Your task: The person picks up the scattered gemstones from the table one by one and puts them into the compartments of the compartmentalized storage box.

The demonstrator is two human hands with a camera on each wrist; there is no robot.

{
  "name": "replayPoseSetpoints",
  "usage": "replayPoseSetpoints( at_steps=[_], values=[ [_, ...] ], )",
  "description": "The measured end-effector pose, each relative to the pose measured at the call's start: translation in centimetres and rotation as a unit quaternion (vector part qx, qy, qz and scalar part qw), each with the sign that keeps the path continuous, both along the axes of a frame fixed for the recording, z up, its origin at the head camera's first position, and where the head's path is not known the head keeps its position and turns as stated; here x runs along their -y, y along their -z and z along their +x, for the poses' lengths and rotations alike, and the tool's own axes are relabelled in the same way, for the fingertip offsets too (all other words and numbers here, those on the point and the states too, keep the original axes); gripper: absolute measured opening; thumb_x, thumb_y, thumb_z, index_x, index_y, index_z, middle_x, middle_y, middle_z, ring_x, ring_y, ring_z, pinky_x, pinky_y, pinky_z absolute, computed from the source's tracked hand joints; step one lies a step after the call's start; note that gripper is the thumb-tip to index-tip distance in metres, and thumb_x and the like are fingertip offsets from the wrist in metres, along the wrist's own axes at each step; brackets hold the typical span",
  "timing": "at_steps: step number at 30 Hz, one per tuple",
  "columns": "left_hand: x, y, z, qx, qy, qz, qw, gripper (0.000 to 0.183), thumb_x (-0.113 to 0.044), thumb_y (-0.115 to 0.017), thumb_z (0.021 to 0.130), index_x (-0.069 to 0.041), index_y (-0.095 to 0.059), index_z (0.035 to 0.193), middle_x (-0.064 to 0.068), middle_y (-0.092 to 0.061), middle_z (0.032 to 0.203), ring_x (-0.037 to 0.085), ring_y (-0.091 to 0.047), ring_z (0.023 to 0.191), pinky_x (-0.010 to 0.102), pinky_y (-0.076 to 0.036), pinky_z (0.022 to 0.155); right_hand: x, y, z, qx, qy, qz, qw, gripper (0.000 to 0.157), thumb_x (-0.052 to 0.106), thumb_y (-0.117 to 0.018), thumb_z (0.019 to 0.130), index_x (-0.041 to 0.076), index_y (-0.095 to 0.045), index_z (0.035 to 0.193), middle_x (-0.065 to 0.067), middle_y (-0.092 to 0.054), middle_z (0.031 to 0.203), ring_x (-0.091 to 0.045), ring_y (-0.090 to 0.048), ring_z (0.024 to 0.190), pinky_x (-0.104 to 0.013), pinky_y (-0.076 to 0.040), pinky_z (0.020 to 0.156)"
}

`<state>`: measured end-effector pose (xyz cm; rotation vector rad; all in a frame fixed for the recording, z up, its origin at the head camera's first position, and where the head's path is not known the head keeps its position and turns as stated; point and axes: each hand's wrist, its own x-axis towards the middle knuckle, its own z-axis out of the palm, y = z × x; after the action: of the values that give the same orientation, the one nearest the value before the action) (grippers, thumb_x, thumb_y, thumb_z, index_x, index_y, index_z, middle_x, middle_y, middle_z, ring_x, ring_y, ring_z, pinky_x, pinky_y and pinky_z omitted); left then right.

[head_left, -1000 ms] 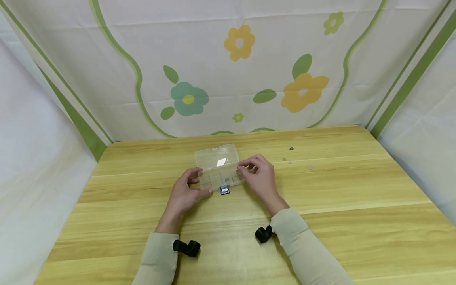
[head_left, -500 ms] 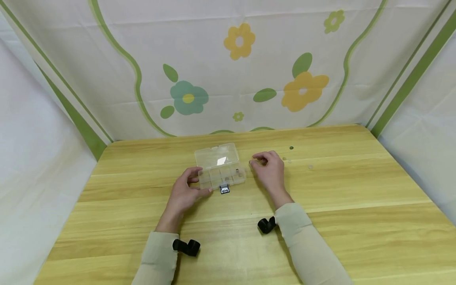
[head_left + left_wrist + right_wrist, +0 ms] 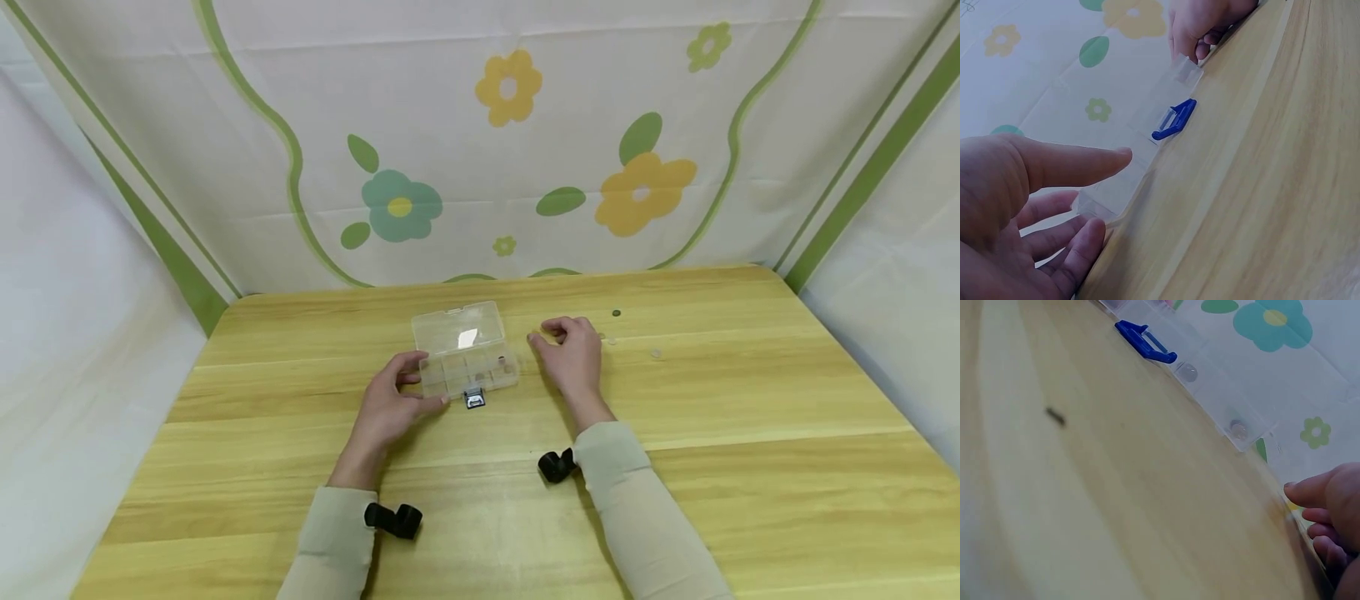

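Note:
A clear plastic compartment box (image 3: 456,385) stands on the table with its lid (image 3: 453,329) tipped back. Its blue latch (image 3: 1175,119) hangs at the front side. Small round discs lie in the right-hand compartments, among them one disc (image 3: 1239,430) near the end wall. My left hand (image 3: 390,404) grips the box's left end, thumb along the front and fingers round the end. To the right of the box, apart from it, is my right hand (image 3: 573,354). Its fingers are loosely curled, thumb and index finger stand apart, and nothing shows between them.
A dark green disc (image 3: 617,313) and a pale disc (image 3: 656,354) lie on the wooden table (image 3: 712,400) right of my right hand, with two more small ones close by it. A short dark speck (image 3: 1055,416) lies nearer the front. Behind hangs a flowered cloth (image 3: 465,150).
My right hand has drawn back from the box's right end to the right. A dark disc now shows in the compartment there. My left hand keeps its grip on the box.

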<state>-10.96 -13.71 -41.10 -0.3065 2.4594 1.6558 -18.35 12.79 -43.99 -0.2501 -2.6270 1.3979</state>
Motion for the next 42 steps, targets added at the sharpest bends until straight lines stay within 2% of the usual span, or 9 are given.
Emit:
replayPoseSetpoints(
  at_steps=[10, 22, 34, 42],
  values=[
    [-0.06, 0.01, 0.08, -0.001, -0.001, 0.007, 1.0, 0.077, -0.006, -0.091, 0.083, -0.018, -0.059, 0.152, 0.012, -0.058, 0.147, 0.032, -0.055, 0.129, 0.045, -0.051, 0.104, 0.2, -0.25, -0.12, 0.011, -0.013, 0.051, 0.999, 0.031, 0.027, -0.079, 0.099, 0.009, -0.078, 0.123, -0.014, -0.062, 0.126, -0.034, -0.061, 0.115, -0.049, -0.052, 0.101],
    [-0.05, 0.08, 0.02, -0.002, 0.0, 0.007, 1.0, 0.077, -0.006, -0.091, 0.083, -0.018, -0.059, 0.152, 0.013, -0.058, 0.147, 0.032, -0.055, 0.129, 0.045, -0.051, 0.104, 0.2, -0.23, -0.2, -0.001, -0.008, 0.057, 0.998, 0.02, 0.021, -0.077, 0.098, 0.009, -0.081, 0.114, -0.013, -0.065, 0.119, -0.032, -0.061, 0.11, -0.049, -0.05, 0.098],
    [0.08, 0.28, -0.04, -0.001, -0.001, 0.007, 1.0, 0.077, -0.006, -0.091, 0.083, -0.019, -0.058, 0.152, 0.013, -0.058, 0.145, 0.032, -0.057, 0.125, 0.042, -0.052, 0.101, 0.41, -0.05, -0.16, -0.01, 0.013, 0.026, 1.0, 0.018, 0.022, -0.078, 0.098, 0.008, -0.082, 0.109, -0.012, -0.066, 0.112, -0.029, -0.062, 0.1, -0.043, -0.051, 0.089],
    [0.2, 0.46, -0.04, -0.013, 0.002, 0.011, 0.9999, 0.077, -0.005, -0.091, 0.084, -0.017, -0.058, 0.152, 0.014, -0.06, 0.143, 0.032, -0.059, 0.123, 0.041, -0.053, 0.101, 0.62, -0.23, 0.26, -0.034, 0.015, -0.001, 0.999, 0.016, 0.022, -0.079, 0.099, 0.008, -0.083, 0.107, -0.011, -0.067, 0.109, -0.028, -0.065, 0.098, -0.042, -0.054, 0.089]
  ],
)
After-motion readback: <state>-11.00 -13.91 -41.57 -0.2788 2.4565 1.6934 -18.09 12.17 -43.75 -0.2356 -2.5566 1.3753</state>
